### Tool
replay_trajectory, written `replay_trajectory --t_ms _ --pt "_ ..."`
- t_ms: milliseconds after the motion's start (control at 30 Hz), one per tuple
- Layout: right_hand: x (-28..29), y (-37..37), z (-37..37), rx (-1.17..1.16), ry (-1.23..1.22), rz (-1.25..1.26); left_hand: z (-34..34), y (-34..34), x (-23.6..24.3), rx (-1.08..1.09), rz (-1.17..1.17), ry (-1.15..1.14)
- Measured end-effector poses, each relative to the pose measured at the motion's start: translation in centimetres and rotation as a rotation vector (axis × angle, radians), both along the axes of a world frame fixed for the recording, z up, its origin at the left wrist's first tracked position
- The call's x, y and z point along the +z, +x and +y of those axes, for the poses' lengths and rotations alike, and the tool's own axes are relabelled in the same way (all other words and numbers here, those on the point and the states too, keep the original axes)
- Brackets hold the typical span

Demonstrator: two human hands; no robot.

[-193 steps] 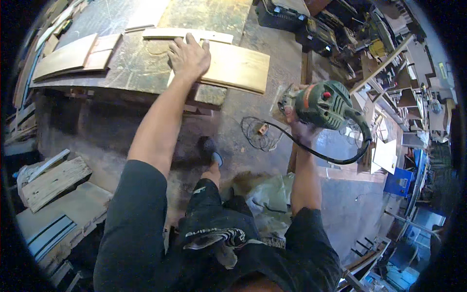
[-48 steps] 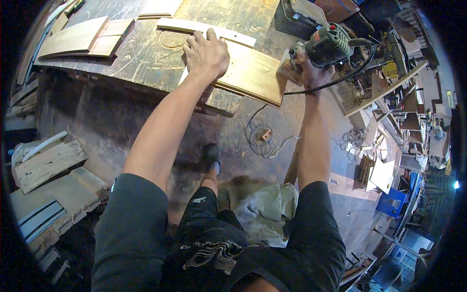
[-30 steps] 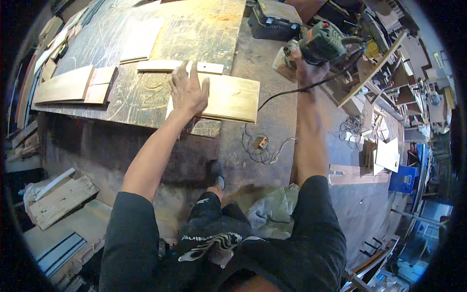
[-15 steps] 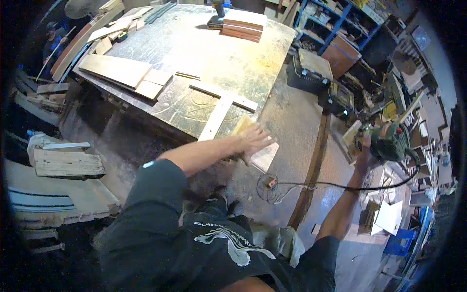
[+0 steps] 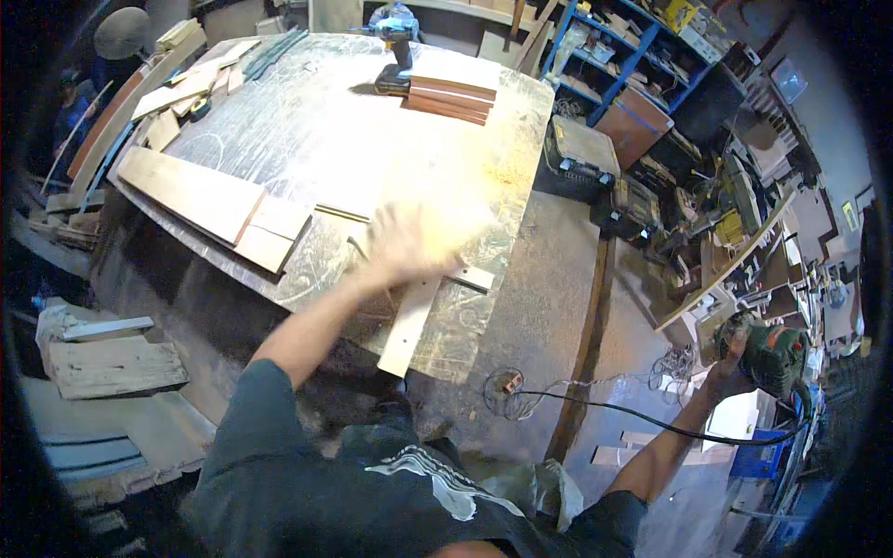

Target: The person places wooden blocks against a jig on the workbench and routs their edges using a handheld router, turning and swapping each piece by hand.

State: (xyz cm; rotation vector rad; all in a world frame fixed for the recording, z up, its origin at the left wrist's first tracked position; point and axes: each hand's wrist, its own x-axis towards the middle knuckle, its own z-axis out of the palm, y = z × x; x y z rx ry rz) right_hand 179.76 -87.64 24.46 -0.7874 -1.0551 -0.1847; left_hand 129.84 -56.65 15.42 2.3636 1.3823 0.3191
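My left hand (image 5: 400, 244), smeared by motion, is over the near part of the workbench. It holds a pale wooden board (image 5: 448, 228), whose outline is washed out by glare. Beneath lies a T-shaped wooden piece: its long strip (image 5: 409, 327) points toward me, and the right end of its crosspiece (image 5: 477, 278) shows past my hand. Out to the right, my right hand (image 5: 733, 365) is closed around a green corded power tool (image 5: 779, 358), held away from the bench. The tool's working face is hidden.
The workbench (image 5: 298, 102) carries a cordless drill (image 5: 395, 60), stacked boards (image 5: 451, 98), wide planks (image 5: 195, 193) and offcuts. A black cord (image 5: 605, 414) crosses above the floor. Tool cases (image 5: 581, 153) stand right of the bench. A person (image 5: 73, 116) is at far left.
My left hand has moved forward and left with the board, from beyond the bench edge to above the T-shaped piece. My right hand and the power tool have lowered and shifted right.
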Motion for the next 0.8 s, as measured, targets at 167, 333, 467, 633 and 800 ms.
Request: replay_trajectory --t_ms 167,333,467,633,800 --pt "0.6 -7.1 5.2 -0.083 0.011 -0.008 15.1 -6.0 -4.5 0.701 0.219 -0.035" --pt "0.4 -7.7 3.4 -0.180 0.029 -0.014 21.8 -3.4 -5.2 0.368 0.129 0.187" --pt "0.4 -6.4 4.4 -0.198 -0.007 -0.001 34.0 3.5 -1.0 -0.209 0.268 0.339" --pt "0.1 -3.7 -7.9 -0.249 -0.101 0.063 51.2 11.3 0.3 -0.329 0.535 0.069" --pt "-2.4 -1.4 -19.5 -0.380 -0.151 0.166 51.8 16.6 -5.1 -0.370 0.440 -0.043"
